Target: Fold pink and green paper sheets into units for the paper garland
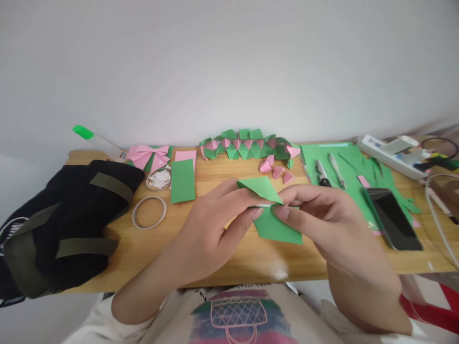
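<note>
Single head cam, looks fwd + down over the table (229,267) toward the wall at 12 o'clock; close in, hands fill centre frame.

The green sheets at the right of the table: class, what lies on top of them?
On the green sheets lie scissors, a pen-like tool, a small pink scrap and a dark phone. The paper beneath the phone is covered, so unseen.

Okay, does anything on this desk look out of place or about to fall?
One thing: the phone lies tilted across the stack of green sheets, its near end close to the table's front edge. A few pink folded pieces lie loose by the chain of folded units. Nothing looks spilled or damaged.
</note>
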{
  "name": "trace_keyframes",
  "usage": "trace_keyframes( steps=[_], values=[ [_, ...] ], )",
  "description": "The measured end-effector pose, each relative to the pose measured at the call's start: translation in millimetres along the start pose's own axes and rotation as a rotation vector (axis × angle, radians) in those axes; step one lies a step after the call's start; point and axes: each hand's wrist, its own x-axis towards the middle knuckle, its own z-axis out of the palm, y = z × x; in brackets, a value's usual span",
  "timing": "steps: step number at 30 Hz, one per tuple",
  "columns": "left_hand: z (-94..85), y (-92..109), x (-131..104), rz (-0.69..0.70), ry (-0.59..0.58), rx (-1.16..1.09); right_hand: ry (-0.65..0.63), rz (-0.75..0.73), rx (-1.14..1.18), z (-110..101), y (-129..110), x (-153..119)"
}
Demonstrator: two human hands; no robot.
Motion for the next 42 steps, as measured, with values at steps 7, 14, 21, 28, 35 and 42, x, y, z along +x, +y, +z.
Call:
trace_keyframes(
  steps=[7,14,21,28,35,42],
  values=[
    [0.0,-1,-1,0.020,0.002,0.027,0.003,0.006,-0.059,0,-1,-3],
    [0.2,-2,-1,0.041,0.013,0.028,0.005,0.030,-0.072,0,-2,-4],
    [0.6,-4,-2,0.039,0.011,0.018,0.008,0.066,-0.084,2,-3,-1],
    [-0.2,-4,-1,0.035,0.029,0.013,0.017,0.073,-0.114,2,-3,-2],
    [2.5,-6,0,-0.048,0.050,-0.099,0.141,-0.121,-0.368,6,2,-5],
    [9.8,-10,-1,-0.178,0.198,-0.296,0.284,-0.332,-0.552,12,4,-15]
  ],
)
